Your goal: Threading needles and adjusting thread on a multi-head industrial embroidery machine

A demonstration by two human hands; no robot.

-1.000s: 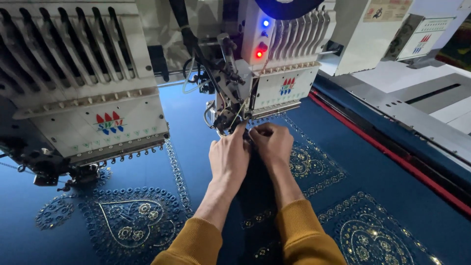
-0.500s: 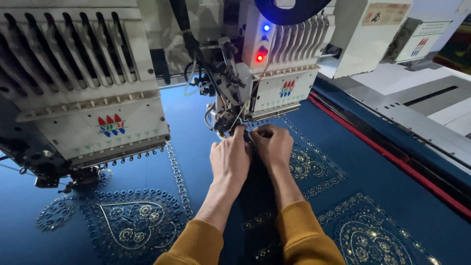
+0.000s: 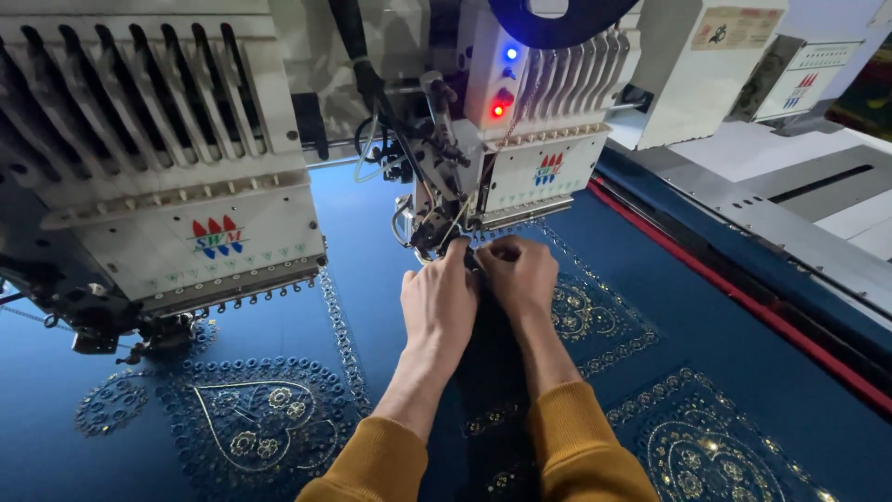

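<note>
Both arms wear mustard-yellow sleeves and reach forward over dark blue fabric (image 3: 725, 344) stitched with gold and silver patterns. My left hand (image 3: 439, 297) and my right hand (image 3: 520, 274) meet fingertip to fingertip just below the needle area of the embroidery machine head (image 3: 520, 139). The fingers of both hands pinch together at the metal sequin and needle assembly (image 3: 435, 218); what they pinch is too small to see. Red and blue lamps glow on the head above.
A second white embroidery head (image 3: 177, 204) hangs at the left over a heart-shaped motif (image 3: 251, 423). A red strip (image 3: 743, 297) borders the fabric at the right, beside a grey metal table (image 3: 790, 186). More embroidered motifs (image 3: 706, 455) lie near right.
Both hands have stayed at the needle area; the fingers shifted only slightly. The view has moved a little closer.
</note>
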